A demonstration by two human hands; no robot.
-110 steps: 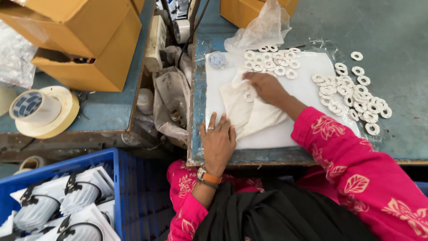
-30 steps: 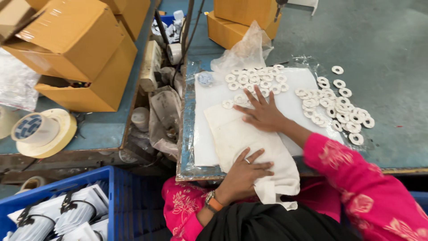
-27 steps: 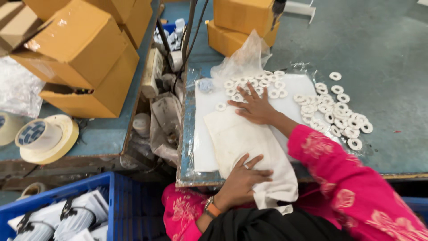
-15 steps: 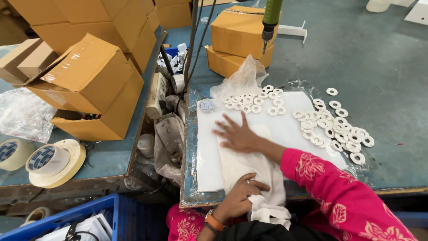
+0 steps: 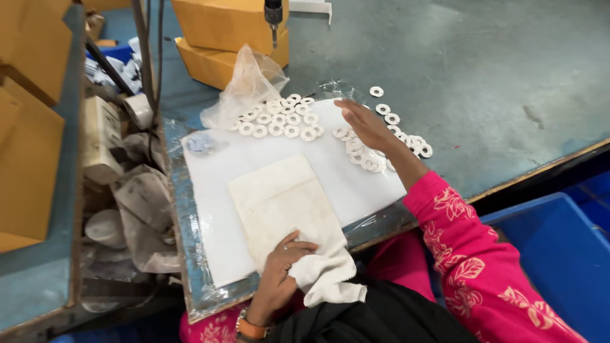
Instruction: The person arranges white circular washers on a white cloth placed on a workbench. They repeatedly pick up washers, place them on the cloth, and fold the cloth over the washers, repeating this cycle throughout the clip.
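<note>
Cloth [image 5: 286,203] under left hand [image 5: 283,270] — fingers gripping its edge; right hand [image 5: 365,124] flat, open on white rings [image 5: 365,159].

**Cloth, plastic and card on a worn desk**

Under your left hand [image 5: 279,279] lies a matt, slightly stained off-white cloth [image 5: 289,213] on a smooth white sheet [image 5: 216,184]. The white rings [image 5: 286,121] look like smooth plastic. Your desk [image 5: 495,82] is dull, scuffed grey-green; the boxes [image 5: 222,32] are matt cardboard, the bag [image 5: 248,82] clear, crinkled plastic.
</note>
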